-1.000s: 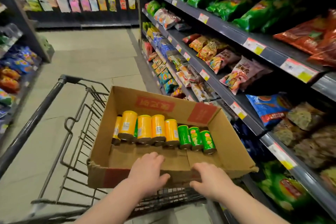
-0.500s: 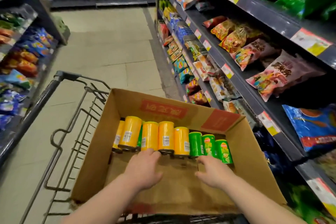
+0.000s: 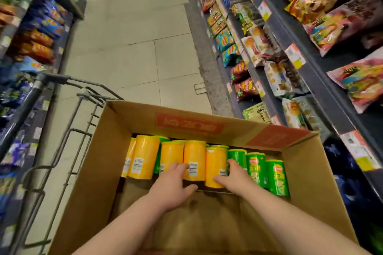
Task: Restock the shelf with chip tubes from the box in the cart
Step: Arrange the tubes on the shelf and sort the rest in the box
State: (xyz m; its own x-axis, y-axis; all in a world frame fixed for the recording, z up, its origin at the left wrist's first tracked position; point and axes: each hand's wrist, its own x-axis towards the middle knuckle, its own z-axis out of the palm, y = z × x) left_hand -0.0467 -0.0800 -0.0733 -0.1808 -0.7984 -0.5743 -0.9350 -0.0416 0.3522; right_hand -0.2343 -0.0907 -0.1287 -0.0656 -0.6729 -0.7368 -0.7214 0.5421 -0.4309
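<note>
While both hands reach down into the box (image 3: 93, 172) that sits in the cart (image 3: 29, 99), the step in hand reads as picking up chip tubes, with none lifted yet. About 5 yellow tubes (image 3: 143, 157) are lined up against the far wall of the box, from its far left corner toward the middle. The left hand (image 3: 172, 186) rests on that row with fingers fairly straight and thumb spread, touching 2 neighbouring tubes without closing on either. Just beside it, the right hand (image 3: 236, 180) wraps the rightmost yellow tube (image 3: 215, 161), with the thumb across its lower front and the fingers pushed into the gap on its right side. The 2 hands are near each other but apart. To their right, 3 green tubes (image 3: 275, 176) carry the row on toward the far right corner, and more green shows behind the yellow.

Next, I judge, the left hand must close on 1 tube. Both hands then lift straight up, since the tubes sit touching and a neighbour could tip, and swing right.

Left of the cart, blurred left shelves (image 3: 31, 47) hold snack bags, and a pale tiled floor (image 3: 124, 47) runs up the aisle. On the right, the shelf (image 3: 326, 101) carries bagged snacks and price tags, and I cannot see a slot for tubes there
</note>
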